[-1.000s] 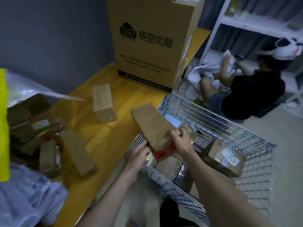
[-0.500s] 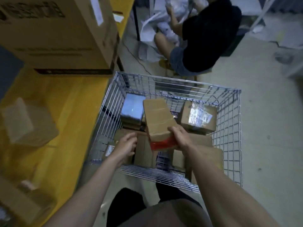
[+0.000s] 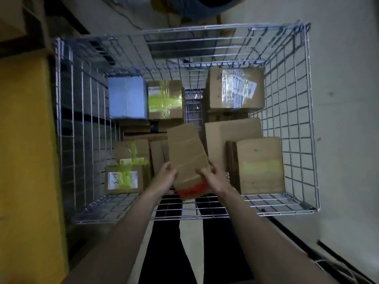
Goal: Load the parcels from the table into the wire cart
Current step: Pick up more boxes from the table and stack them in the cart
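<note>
I look straight down into the wire cart (image 3: 293, 124). Both hands hold a long brown parcel with a red end (image 3: 187, 158) inside the cart, above its near middle, tilted. My left hand (image 3: 166, 175) grips its left edge and my right hand (image 3: 213, 177) its right edge, near the red end. Under and around it lie several parcels: a pale blue box (image 3: 128, 97), a box with yellow tape (image 3: 165, 99), a labelled box (image 3: 235, 89), a large brown box (image 3: 260, 165) and a small labelled box (image 3: 123, 179).
The yellow table (image 3: 26, 152) runs along the left, touching the cart's side. A big cardboard box's corner (image 3: 12, 17) shows at top left. Pale floor (image 3: 346, 99) lies to the right. Someone's dark clothing (image 3: 215, 5) shows beyond the cart's far wall.
The view swung from the table to directly over the cart. The parcel went down from rim height into the cart, and my left hand closed on its left edge.
</note>
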